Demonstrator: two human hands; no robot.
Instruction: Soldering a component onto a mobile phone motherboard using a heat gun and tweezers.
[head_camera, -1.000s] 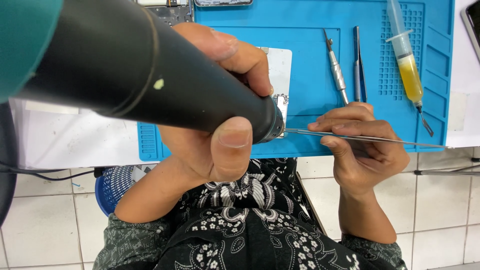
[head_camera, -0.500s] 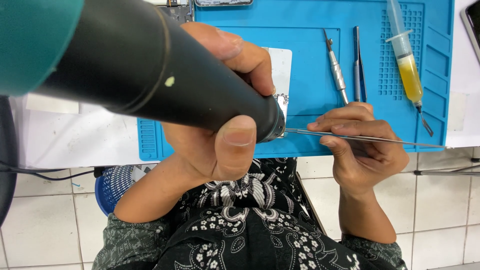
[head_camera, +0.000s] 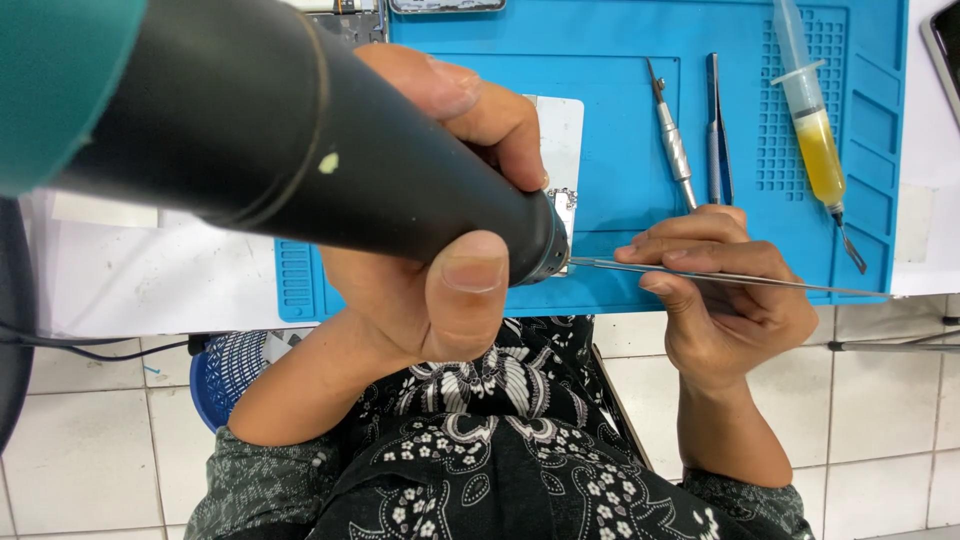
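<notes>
Gripping a black heat gun (head_camera: 300, 150), left hand (head_camera: 440, 250), right hand (head_camera: 725, 290) pinching tweezers (head_camera: 720, 277), syringe (head_camera: 815, 130) holding yellow fluid.

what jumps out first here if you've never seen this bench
A big black heat gun fills the upper left, gripped by the left hand, its nozzle over a small part at the blue mat's near edge. The right hand holds thin tweezers there; a yellow-filled syringe lies upper right.

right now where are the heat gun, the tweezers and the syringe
heat gun (head_camera: 330, 170), head view, on the black barrel above the thumb
tweezers (head_camera: 800, 284), head view, on the thin metal shaft beyond the fingers
syringe (head_camera: 818, 150), head view, on the barrel's yellow-filled part
</notes>
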